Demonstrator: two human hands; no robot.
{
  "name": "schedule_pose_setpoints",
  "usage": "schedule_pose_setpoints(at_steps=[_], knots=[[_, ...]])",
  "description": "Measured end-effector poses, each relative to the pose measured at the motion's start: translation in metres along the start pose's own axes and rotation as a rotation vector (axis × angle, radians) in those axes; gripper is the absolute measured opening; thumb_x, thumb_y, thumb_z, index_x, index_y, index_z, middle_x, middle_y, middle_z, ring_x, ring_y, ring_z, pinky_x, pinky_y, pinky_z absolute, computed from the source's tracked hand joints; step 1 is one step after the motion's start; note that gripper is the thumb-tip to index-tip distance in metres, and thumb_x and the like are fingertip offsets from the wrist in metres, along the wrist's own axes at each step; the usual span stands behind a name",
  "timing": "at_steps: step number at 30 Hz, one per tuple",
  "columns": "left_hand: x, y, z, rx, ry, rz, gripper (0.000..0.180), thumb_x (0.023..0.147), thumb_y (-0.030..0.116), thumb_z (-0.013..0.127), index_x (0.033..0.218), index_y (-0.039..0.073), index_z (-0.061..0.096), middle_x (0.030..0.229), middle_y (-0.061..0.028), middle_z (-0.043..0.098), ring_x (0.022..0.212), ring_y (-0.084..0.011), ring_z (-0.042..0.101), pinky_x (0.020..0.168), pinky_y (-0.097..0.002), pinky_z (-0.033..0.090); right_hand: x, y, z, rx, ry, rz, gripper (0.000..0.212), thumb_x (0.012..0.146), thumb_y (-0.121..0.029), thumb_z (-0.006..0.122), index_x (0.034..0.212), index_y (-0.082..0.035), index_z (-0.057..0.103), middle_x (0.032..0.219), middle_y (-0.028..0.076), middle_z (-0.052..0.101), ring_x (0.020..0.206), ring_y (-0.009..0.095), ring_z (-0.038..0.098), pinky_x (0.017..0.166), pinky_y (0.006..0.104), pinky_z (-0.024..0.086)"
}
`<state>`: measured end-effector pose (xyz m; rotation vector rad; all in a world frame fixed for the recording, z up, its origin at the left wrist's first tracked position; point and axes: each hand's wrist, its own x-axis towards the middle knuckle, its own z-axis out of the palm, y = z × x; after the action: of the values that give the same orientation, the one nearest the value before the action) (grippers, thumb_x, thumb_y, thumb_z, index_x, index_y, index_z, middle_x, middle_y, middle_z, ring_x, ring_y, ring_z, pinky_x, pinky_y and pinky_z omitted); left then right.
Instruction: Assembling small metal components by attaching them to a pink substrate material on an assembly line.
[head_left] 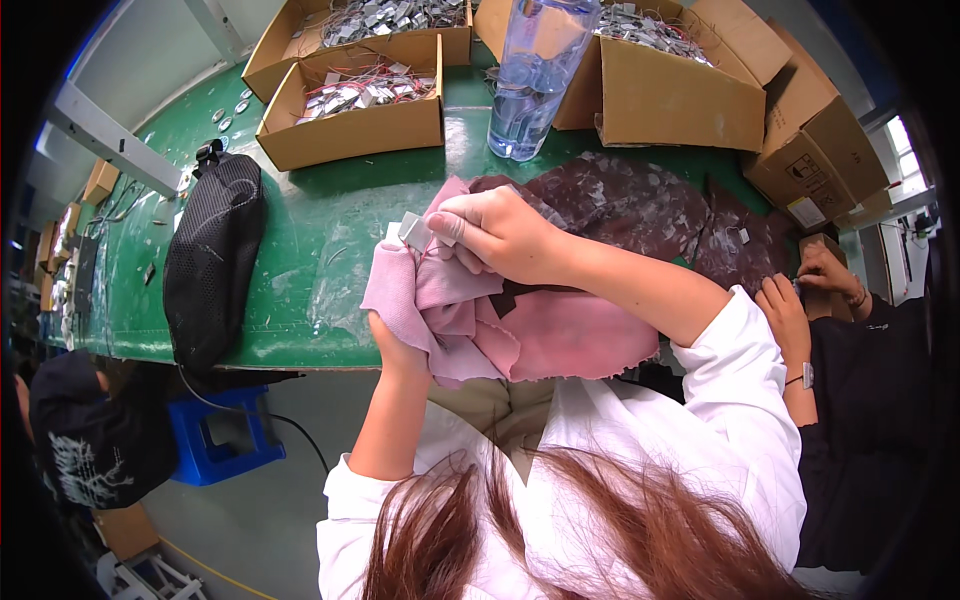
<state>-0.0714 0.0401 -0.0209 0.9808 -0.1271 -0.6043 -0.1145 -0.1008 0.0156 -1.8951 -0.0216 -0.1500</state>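
Soft pink cloth point(455, 310) drapes over your left hand point(398, 345); at twelve o'clock your right hand point(495, 232) pinches the small, stiff grey part point(414, 231) by its edges.

L hand point(398, 352) mostly hidden under pink cloth point(450, 300).

A small grey metal part point(414, 230) is pinched upright at the top of a crumpled pink cloth point(450, 310), which is draped over the table edge.
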Motion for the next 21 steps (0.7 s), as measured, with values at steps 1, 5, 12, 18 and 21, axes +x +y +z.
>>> schedule_pose_setpoints(at_steps=[1,5,12,18,21], knots=[[-0.001,0.001,0.001,0.006,-0.004,-0.004,0.028,0.090,0.023,0.040,0.099,0.000,0.053,0.090,-0.0065,0.056,0.078,-0.0117,0.054,0.069,-0.0241,0.045,0.000,0.001,-0.001,0.056,-0.005,0.043,0.037,0.092,-0.027,0.043,0.069,0.000,0.055,0.049,0.002,0.048,0.043,0.007,0.043,0.041,0.0233,0.034],[-0.004,0.005,0.003,0.037,-0.001,-0.007,0.026,0.092,0.022,0.040,0.100,0.001,0.053,0.090,-0.0041,0.055,0.077,-0.0091,0.053,0.065,-0.0225,0.045,0.002,-0.008,-0.003,0.321,-0.059,0.183,0.042,0.093,-0.031,0.038,0.069,0.000,0.054,0.050,0.004,0.050,0.042,0.008,0.046,0.038,0.0212,0.035],[-0.005,0.004,0.001,0.013,0.065,0.009,0.027,0.088,0.024,0.042,0.096,0.000,0.053,0.090,-0.0076,0.055,0.081,-0.0140,0.053,0.074,-0.0272,0.043,0.004,-0.004,-0.014,0.562,0.011,0.307,0.042,0.093,-0.033,0.036,0.077,0.001,0.054,0.058,0.008,0.055,0.044,0.010,0.052,0.038,0.0189,0.041],[-0.002,0.003,0.006,-0.158,-0.024,-0.067,0.021,0.090,0.024,0.044,0.093,0.004,0.049,0.085,-0.0022,0.051,0.075,-0.0084,0.050,0.068,-0.0236,0.044,0.005,0.003,-0.023,-0.044,0.112,0.051,0.038,0.091,-0.034,0.043,0.087,0.000,0.058,0.075,0.005,0.054,0.069,0.010,0.052,0.059,0.0228,0.043],[0.002,0.001,0.006,-0.143,-0.190,0.015,0.023,0.090,0.025,0.044,0.098,0.004,0.045,0.088,-0.0024,0.051,0.076,-0.0089,0.051,0.068,-0.0227,0.044,0.008,-0.008,-0.013,-0.165,0.100,-0.032,0.031,0.090,-0.029,0.044,0.098,0.000,0.054,0.088,0.010,0.055,0.083,0.018,0.054,0.072,0.0302,0.043]])
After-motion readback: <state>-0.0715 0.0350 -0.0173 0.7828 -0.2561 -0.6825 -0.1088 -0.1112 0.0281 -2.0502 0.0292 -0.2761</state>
